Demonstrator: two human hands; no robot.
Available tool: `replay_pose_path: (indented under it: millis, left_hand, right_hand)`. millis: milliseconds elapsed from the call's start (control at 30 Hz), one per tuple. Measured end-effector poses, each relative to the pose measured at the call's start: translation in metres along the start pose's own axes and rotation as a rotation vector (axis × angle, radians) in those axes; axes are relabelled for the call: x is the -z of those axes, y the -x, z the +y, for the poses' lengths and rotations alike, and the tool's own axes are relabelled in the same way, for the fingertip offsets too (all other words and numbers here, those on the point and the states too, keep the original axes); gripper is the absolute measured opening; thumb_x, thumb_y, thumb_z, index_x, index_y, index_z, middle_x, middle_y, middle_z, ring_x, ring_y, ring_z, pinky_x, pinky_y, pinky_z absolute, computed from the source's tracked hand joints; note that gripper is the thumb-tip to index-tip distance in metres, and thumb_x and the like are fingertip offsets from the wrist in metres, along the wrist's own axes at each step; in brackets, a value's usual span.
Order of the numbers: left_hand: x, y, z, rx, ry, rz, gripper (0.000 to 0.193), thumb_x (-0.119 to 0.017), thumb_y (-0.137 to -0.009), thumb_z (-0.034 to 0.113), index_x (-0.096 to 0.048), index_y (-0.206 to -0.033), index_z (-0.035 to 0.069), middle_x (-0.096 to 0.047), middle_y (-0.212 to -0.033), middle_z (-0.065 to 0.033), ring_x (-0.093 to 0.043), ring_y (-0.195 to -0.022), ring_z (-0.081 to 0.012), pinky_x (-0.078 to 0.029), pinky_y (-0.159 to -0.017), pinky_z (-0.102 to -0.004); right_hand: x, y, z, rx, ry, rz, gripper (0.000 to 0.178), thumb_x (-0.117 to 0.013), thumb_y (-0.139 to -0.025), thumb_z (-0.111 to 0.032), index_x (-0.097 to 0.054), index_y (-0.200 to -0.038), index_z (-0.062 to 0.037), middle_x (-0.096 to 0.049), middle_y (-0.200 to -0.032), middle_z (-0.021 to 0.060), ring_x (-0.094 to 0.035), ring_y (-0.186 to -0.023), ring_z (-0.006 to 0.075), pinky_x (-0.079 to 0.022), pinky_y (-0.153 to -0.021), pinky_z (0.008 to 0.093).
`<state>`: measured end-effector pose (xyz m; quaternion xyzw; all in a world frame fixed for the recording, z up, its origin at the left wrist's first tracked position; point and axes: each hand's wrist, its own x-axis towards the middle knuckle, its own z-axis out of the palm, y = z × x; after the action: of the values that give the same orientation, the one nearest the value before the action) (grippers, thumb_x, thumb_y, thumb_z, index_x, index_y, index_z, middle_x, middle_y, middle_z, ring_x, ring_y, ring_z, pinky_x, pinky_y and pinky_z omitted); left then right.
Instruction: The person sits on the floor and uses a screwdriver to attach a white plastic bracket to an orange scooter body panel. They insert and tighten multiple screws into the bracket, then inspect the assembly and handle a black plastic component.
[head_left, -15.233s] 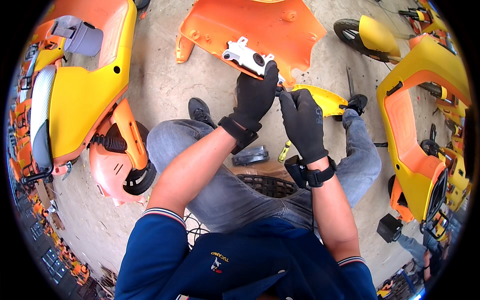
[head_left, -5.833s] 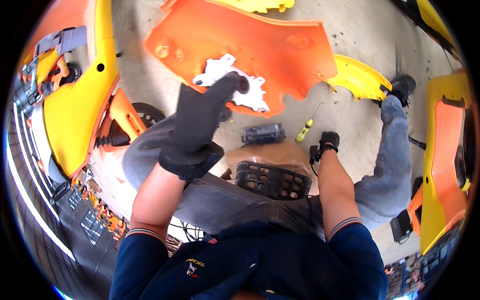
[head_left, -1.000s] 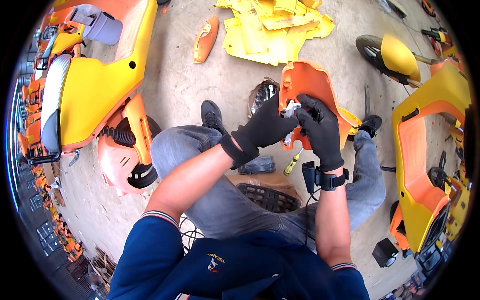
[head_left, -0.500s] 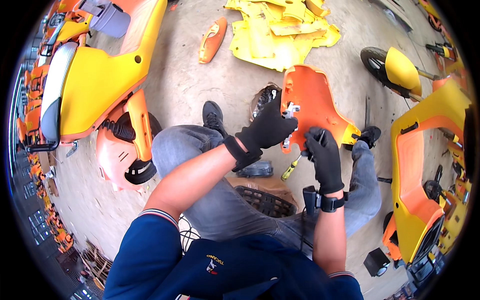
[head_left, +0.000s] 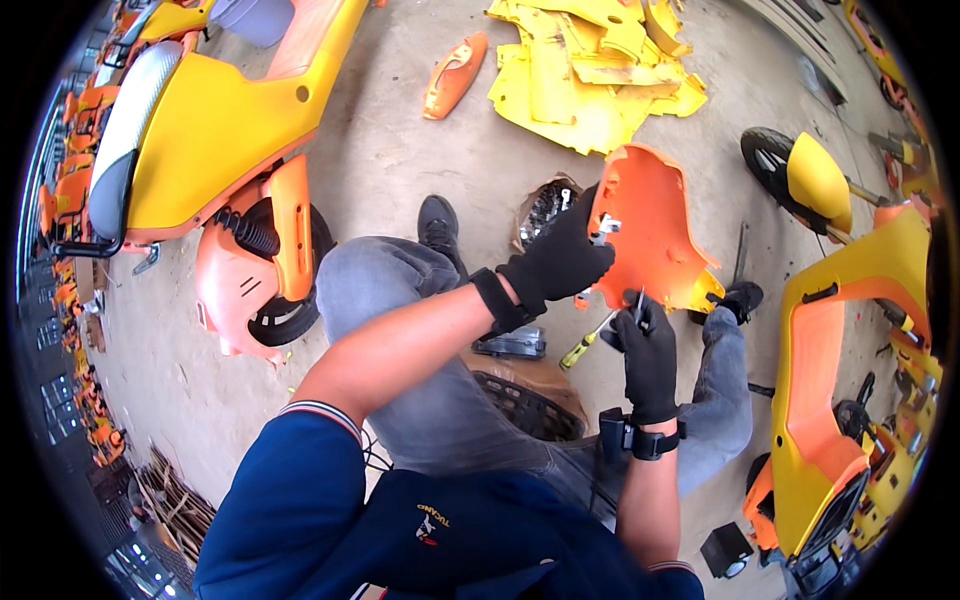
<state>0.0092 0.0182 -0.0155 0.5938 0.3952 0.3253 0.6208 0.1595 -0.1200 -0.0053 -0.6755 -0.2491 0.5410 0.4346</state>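
Observation:
An orange plastic scooter panel (head_left: 655, 215) is tilted up in front of me, its hollow inner side in view. My left hand (head_left: 562, 252), in a black glove, is closed round its left edge, beside a whitish metal bracket (head_left: 605, 228). Below the panel's lower edge, my gloved right hand (head_left: 648, 350) is closed in a pinch. A thin, shiny tip sticks up from its fingers, too small to name. A screwdriver (head_left: 576, 354) with a yellow-green handle lies just left of that hand.
Yellow panels (head_left: 590, 80) are piled ahead, near an orange cover (head_left: 456, 76). A box of small metal parts (head_left: 545, 210) stands by my left hand. A yellow scooter (head_left: 225, 140) is at left, a yellow frame (head_left: 810, 370) at right. A black basket (head_left: 530, 405) lies between my legs.
My right hand has drawn back toward me, from over the panel to below its lower edge. My left hand keeps its hold. The whole view has shifted slightly.

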Motion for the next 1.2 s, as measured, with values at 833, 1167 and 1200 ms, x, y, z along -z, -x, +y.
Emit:
replay_pose_path:
  millis: [833, 1167, 1200]
  left_hand:
    - [-0.005, -0.004, -0.001, -0.175, -0.036, 0.080, 0.047, -0.063, -0.086, 0.010, -0.051, -0.131, 0.002, -0.065, -0.114, -0.0120, -0.064, -0.102, -0.0215, -0.051, -0.089, -0.0360]
    - [-0.002, -0.002, 0.007, -0.143, -0.063, 0.097, 0.044, -0.063, -0.086, 0.009, -0.053, -0.128, 0.002, -0.067, -0.105, -0.0114, -0.066, -0.093, -0.0211, -0.052, -0.083, -0.0362]
    - [-0.001, -0.003, 0.008, -0.137, -0.064, 0.096, 0.044, -0.063, -0.086, 0.008, -0.053, -0.128, 0.002, -0.067, -0.105, -0.0114, -0.066, -0.093, -0.0211, -0.052, -0.083, -0.0364]
  right_hand:
    - [-0.052, -0.007, -0.050, 0.276, 0.192, 0.135, 0.023, -0.056, -0.100, -0.017, -0.056, -0.112, 0.0023, -0.064, -0.083, 0.0094, -0.058, -0.069, 0.0138, -0.048, -0.067, 0.0306]
    - [-0.045, -0.006, -0.050, 0.329, 0.203, 0.104, 0.028, -0.060, -0.096, -0.012, -0.062, -0.121, 0.0011, -0.064, -0.090, 0.0082, -0.057, -0.072, 0.0101, -0.048, -0.058, 0.0258]
    - [-0.045, -0.005, -0.049, 0.341, 0.166, 0.100, 0.031, -0.061, -0.095, -0.011, -0.062, -0.124, 0.0010, -0.064, -0.091, 0.0075, -0.057, -0.071, 0.0094, -0.048, -0.057, 0.0245]
